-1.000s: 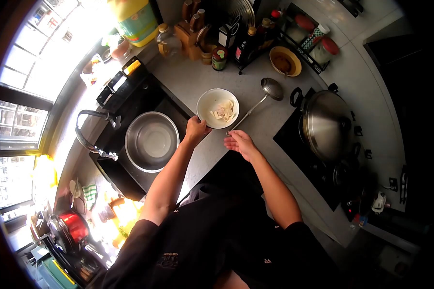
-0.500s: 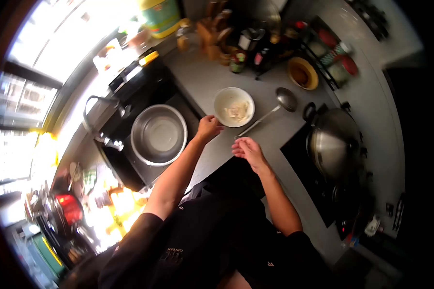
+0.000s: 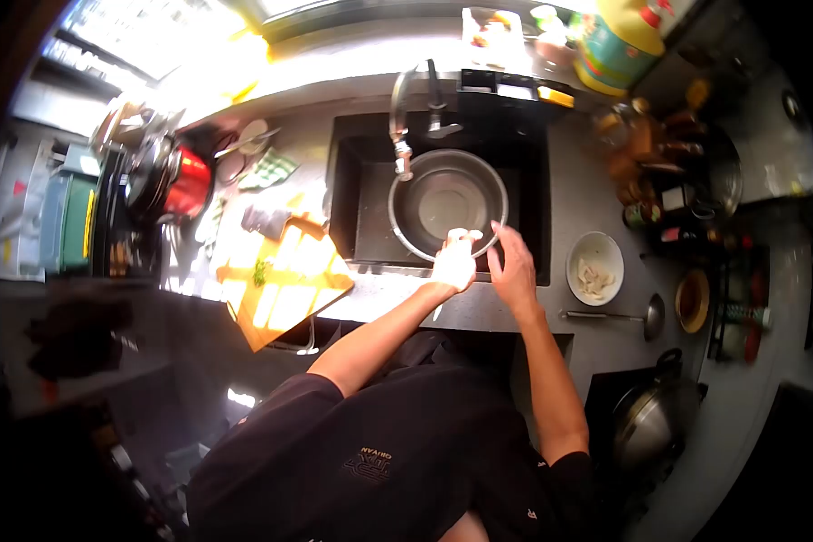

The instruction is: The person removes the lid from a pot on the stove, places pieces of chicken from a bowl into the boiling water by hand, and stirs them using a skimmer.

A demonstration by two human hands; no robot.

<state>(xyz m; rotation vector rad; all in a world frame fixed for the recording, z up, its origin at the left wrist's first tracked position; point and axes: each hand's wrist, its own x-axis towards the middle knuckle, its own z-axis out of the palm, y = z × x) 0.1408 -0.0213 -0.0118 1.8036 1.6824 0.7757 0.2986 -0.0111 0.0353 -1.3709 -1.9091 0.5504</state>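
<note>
A round metal basin (image 3: 405, 237) stands in the dark sink, under the tap. My left hand (image 3: 456, 262) is over the basin's near rim, fingers loosely bent and apart, brightly lit by sun. Beside it my right hand (image 3: 512, 260) reaches up with fingers stretched out, fingertips right at the basin's near right rim. Neither hand shows anything in its fingers. Right of the sink, a white bowl (image 3: 595, 244) holds pale pieces of food. A metal ladle (image 3: 610, 315) lies on the counter below that bowl.
The faucet (image 3: 401, 135) overhangs the basin's left part. A wooden cutting board (image 3: 289, 307) with some greens lies left of the sink, near the counter's edge. A lidded wok (image 3: 655, 420) sits on the stove at right, with a brown bowl (image 3: 693, 303) and bottles behind.
My view has turned left toward the sink. Both hands have moved from beside the white bowl and the ladle's handle to the near rim of the basin.
</note>
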